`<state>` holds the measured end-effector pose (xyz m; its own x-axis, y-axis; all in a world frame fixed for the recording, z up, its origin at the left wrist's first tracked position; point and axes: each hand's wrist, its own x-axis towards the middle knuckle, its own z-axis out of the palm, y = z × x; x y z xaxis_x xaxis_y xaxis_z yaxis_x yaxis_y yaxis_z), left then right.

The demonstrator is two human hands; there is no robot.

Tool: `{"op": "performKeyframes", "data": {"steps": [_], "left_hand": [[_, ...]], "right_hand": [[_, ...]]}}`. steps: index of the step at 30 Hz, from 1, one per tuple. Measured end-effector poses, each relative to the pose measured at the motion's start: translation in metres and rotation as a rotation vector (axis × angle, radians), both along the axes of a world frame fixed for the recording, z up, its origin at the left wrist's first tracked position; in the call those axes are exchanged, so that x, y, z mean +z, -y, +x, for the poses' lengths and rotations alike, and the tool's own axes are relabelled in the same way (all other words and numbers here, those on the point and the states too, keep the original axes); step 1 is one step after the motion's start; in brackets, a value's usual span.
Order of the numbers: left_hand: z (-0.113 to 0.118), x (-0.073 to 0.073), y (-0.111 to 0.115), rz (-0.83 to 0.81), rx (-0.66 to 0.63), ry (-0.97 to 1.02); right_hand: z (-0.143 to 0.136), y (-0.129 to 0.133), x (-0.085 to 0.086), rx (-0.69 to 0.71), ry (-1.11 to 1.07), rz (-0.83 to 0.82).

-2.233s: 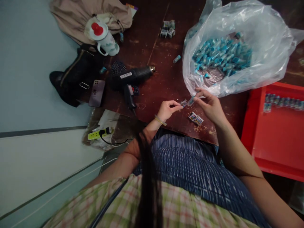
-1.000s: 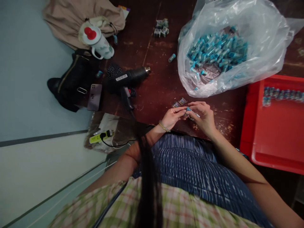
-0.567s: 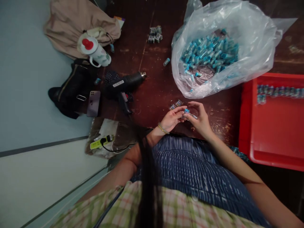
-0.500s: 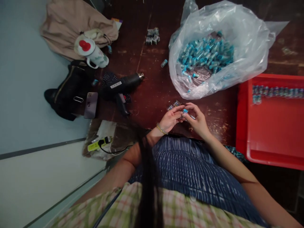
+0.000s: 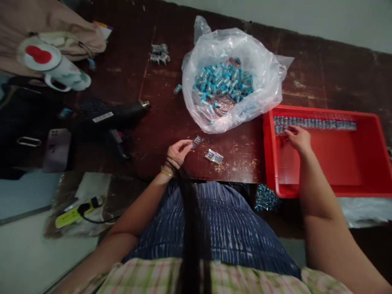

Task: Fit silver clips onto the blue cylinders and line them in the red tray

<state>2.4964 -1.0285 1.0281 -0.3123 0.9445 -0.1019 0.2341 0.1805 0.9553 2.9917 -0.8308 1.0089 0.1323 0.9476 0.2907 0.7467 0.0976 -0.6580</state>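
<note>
At the table's near side, my left hand [image 5: 178,153] pinches a small printed label sleeve [image 5: 197,141] between thumb and fingertips. Two more flat label sleeves [image 5: 214,156] lie on the wood to its right. Over inside the red tray [image 5: 333,167], my right hand [image 5: 298,139] has its fingertips closed at the end of a short second row, on a small vial that they mostly cover. Behind it a long row of labelled vials [image 5: 315,122] runs along the tray's far wall.
An open plastic bag [image 5: 191,106] holds many blue-capped vials [image 5: 226,81]; one loose vial [image 5: 177,89] lies beside it. Farther left are a heat gun [image 5: 119,116], a mug [image 5: 69,75], a phone [image 5: 56,150] and a power strip [image 5: 73,212]. Small clear pieces [image 5: 159,54] sit farther back.
My hands, together at a blue-capped vial before, have parted. The right moved into the red tray; the left went to the label sleeves. The view has shifted right.
</note>
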Motion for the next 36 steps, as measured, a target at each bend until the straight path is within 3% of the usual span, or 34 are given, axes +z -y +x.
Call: {"op": "performKeyframes", "data": {"steps": [3,5,9,14,18,22,26,31,36], "left_hand": [[-0.011,0.0,0.0,0.068,0.065,-0.321],[-0.013,-0.004,-0.001,0.06,0.09,-0.524],[-0.001,-0.016,-0.012,-0.015,0.027,-0.756],[0.02,-0.018,-0.038,-0.03,-0.065,-0.786],[0.021,-0.014,-0.048,-0.017,-0.174,-0.75],[0.011,-0.015,-0.04,0.061,-0.088,-0.739],[0.0,-0.015,-0.029,0.111,-0.023,-0.668],[-0.008,-0.012,-0.014,0.112,-0.018,-0.339],[-0.007,-0.011,-0.013,-0.089,-0.079,0.188]], "right_hand": [[-0.009,-0.004,-0.001,-0.264,0.004,-0.032],[-0.02,0.0,0.003,-0.312,0.02,-0.028],[-0.066,0.028,0.021,0.037,-0.03,0.053],[-0.152,0.068,0.053,0.441,-0.057,0.055],[-0.202,0.077,0.056,0.643,-0.046,0.061],[-0.246,0.086,0.043,0.809,0.099,0.015],[-0.292,0.09,0.017,0.941,0.354,0.004],[-0.318,0.082,-0.014,0.915,0.349,0.011],[-0.316,0.098,-0.003,0.921,0.134,0.043]]}}
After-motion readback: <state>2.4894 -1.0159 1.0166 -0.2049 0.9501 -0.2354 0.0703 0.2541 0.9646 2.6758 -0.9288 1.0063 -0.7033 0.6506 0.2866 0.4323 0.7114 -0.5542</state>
